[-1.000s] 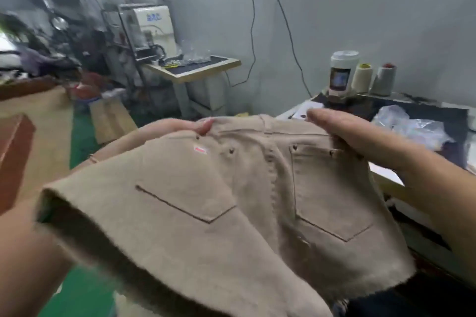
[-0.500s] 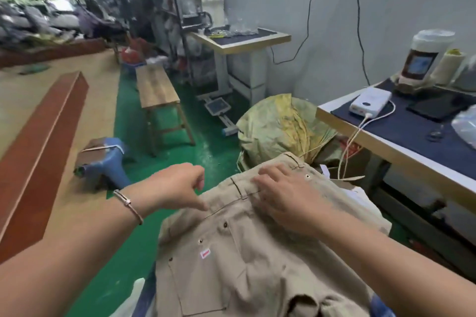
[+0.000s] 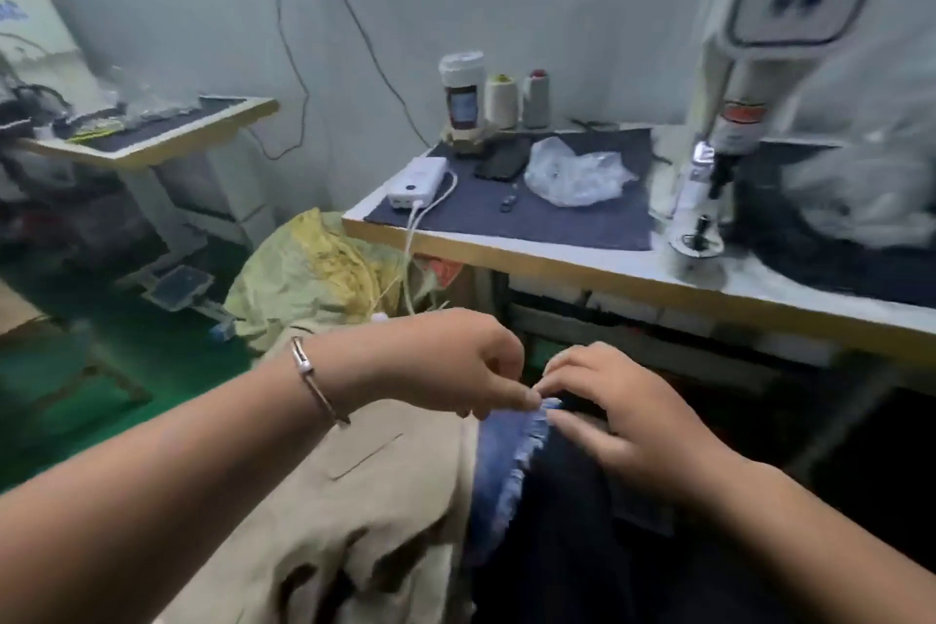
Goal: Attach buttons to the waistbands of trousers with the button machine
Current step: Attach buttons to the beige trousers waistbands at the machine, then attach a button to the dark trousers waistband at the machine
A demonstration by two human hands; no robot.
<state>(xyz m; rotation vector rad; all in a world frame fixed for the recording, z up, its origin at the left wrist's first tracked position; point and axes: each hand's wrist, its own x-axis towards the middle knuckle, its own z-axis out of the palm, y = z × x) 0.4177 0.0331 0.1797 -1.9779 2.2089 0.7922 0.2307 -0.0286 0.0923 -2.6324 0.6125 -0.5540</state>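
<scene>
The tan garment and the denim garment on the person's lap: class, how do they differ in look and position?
1. The tan garment is plain beige; the denim garment is blue with a pale frayed edge.
2. The tan one lies under the left forearm; the denim one lies right of it, under the right hand.
3. The left hand pinches the denim's edge, not the tan cloth.
Both are crumpled on the lap, away from the button machine.

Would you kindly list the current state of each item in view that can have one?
Left hand: fingers pinching the frayed denim edge.
Right hand: fingers curled on the same edge.
Denim garment: lying partly over the khaki trousers.
Khaki trousers: crumpled, laid aside.
Power bank: cable plugged in.
Plastic bag: crumpled on the table.
</scene>
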